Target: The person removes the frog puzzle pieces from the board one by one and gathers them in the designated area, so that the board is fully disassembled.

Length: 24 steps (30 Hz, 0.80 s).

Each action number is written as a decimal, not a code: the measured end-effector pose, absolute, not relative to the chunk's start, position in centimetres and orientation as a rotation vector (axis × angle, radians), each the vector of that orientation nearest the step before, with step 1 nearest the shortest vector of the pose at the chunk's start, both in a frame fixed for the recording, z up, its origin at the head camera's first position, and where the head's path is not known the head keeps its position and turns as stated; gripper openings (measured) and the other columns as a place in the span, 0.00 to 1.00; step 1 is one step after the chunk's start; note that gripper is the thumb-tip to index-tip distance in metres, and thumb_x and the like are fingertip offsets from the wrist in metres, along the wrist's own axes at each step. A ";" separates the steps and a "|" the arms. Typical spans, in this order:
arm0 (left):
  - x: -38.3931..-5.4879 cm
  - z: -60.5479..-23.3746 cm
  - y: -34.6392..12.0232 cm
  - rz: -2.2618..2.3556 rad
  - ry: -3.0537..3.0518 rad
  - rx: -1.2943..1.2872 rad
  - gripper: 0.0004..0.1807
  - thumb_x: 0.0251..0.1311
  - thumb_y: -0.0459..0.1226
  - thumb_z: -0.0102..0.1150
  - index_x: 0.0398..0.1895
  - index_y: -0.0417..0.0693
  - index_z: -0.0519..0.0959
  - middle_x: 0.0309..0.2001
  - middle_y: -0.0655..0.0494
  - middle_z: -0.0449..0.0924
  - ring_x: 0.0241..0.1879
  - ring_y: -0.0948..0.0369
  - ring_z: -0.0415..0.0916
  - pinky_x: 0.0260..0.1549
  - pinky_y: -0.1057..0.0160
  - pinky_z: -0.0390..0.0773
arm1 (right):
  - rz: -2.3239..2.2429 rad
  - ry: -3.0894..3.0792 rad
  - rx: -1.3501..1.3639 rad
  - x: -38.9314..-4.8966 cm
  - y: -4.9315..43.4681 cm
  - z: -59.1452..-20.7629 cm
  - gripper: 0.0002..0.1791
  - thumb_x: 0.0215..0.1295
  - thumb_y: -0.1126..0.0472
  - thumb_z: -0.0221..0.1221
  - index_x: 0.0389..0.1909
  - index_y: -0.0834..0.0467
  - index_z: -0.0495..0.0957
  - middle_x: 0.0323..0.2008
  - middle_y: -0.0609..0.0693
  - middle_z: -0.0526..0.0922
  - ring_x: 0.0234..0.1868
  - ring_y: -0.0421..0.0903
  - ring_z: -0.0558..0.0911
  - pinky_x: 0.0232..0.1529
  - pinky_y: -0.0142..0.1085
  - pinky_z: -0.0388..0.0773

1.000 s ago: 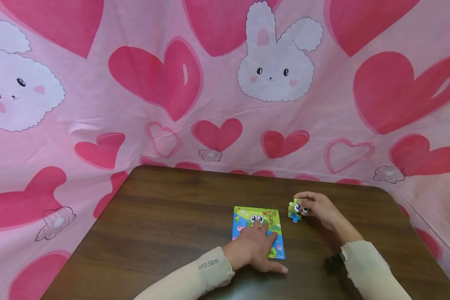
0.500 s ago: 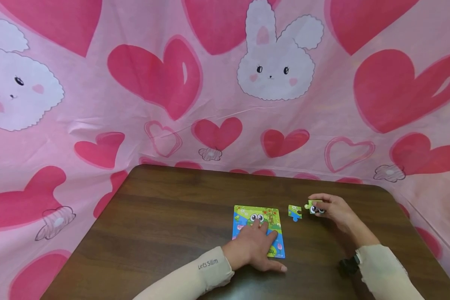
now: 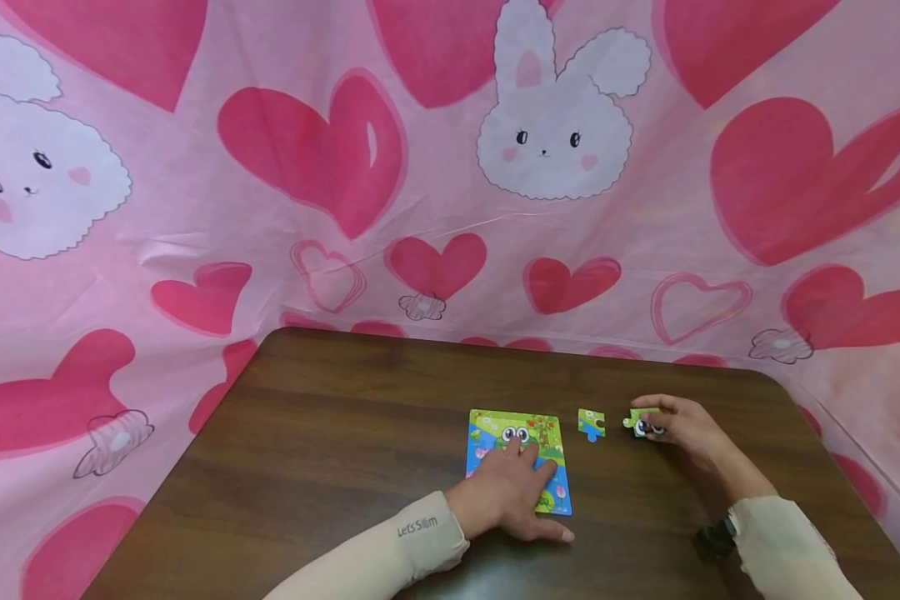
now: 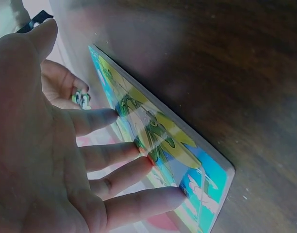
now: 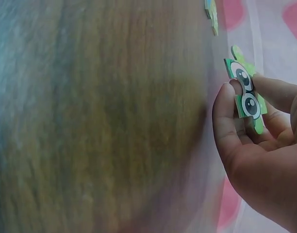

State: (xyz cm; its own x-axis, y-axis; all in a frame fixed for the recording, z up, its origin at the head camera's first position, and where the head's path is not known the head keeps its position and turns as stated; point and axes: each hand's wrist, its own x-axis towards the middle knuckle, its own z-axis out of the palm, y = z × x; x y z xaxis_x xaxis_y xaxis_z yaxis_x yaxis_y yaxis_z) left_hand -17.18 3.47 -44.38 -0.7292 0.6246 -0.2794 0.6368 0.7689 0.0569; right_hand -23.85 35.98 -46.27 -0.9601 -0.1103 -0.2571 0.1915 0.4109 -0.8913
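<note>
My left hand (image 3: 506, 492) lies with spread, straight fingers on a frog picture puzzle board (image 3: 553, 429), covering much of its middle. In the left wrist view the fingertips touch the face of the board (image 4: 163, 136). To the right, my right hand (image 3: 693, 429) pinches a puzzle piece with two cartoon eyes (image 3: 640, 422) between thumb and fingers. The right wrist view shows this eyed puzzle piece (image 5: 248, 92) tilted in the grip. Between the board and the right hand lies a second puzzle piece (image 3: 591, 423), green and blue with a white flower.
The dark wooden table (image 3: 330, 417) has rounded far corners. A pink cloth (image 3: 450, 217) printed with hearts and rabbits hangs behind it and along its sides. A black band (image 3: 716, 540) is on the right wrist.
My right hand has moved right with the eyed puzzle piece, away from the green and blue piece, which stays on the table. The left hand has kept its place on the board.
</note>
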 end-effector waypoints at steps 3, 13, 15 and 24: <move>-17.2 -44.4 3.4 -0.065 2.683 0.982 0.52 0.50 0.82 0.44 0.76 0.70 0.62 0.77 0.57 0.60 0.76 0.50 0.57 0.66 0.53 0.71 | -1.475 2.476 0.051 -23.8 36.1 -46.5 0.22 0.75 0.62 0.56 0.63 0.72 0.71 0.39 0.44 0.81 0.37 0.36 0.79 0.40 0.33 0.81; -17.2 -44.1 3.4 -0.075 2.683 1.002 0.52 0.51 0.82 0.43 0.76 0.70 0.62 0.77 0.57 0.61 0.76 0.51 0.58 0.66 0.53 0.71 | -1.184 2.712 -0.035 -23.8 35.6 -46.2 0.18 0.75 0.58 0.58 0.58 0.65 0.79 0.48 0.57 0.85 0.40 0.41 0.76 0.40 0.34 0.72; -17.2 -44.1 3.3 -0.078 2.684 1.004 0.51 0.51 0.82 0.43 0.76 0.70 0.62 0.77 0.57 0.61 0.76 0.51 0.58 0.65 0.53 0.72 | -1.151 2.729 -0.049 -23.9 35.5 -46.2 0.18 0.74 0.58 0.58 0.57 0.65 0.79 0.47 0.57 0.85 0.41 0.42 0.76 0.41 0.35 0.71; -17.3 -44.1 3.3 -0.082 2.685 1.006 0.52 0.51 0.82 0.42 0.76 0.70 0.62 0.76 0.57 0.61 0.76 0.51 0.58 0.66 0.54 0.71 | -0.981 2.845 -0.096 -24.1 34.9 -46.0 0.13 0.73 0.63 0.57 0.53 0.62 0.81 0.46 0.59 0.86 0.40 0.47 0.78 0.41 0.39 0.73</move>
State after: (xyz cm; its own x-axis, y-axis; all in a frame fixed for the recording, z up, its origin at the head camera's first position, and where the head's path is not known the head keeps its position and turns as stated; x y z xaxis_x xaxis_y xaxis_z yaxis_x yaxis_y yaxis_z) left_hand -17.31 3.30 -44.12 -0.7215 0.6365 -0.2726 0.6520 0.7571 0.0422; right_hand -24.10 34.89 -45.96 -0.9895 -0.1022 -0.1020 -0.0176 0.7865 -0.6174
